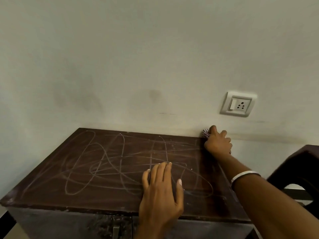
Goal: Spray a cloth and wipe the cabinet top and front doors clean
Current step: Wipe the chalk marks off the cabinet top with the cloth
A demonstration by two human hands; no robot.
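Observation:
A dark brown cabinet top (96, 169) fills the lower half of the head view, covered in pale chalk-like scribbles. My right hand (218, 143) reaches to the far right back corner, against the wall, and is closed on a small patterned cloth (205, 133) that peeks out by the thumb. My left hand (161, 192) lies flat on the top near the front edge, fingers spread, holding nothing. The front doors (107, 226) show only as a dark strip at the bottom. No spray bottle is in sight.
A pale wall stands directly behind the cabinet, with a white switch and socket plate (237, 104) above the right corner. A dark plastic stool (296, 171) stands close to the cabinet's right side. A white bangle (245, 175) sits on my right wrist.

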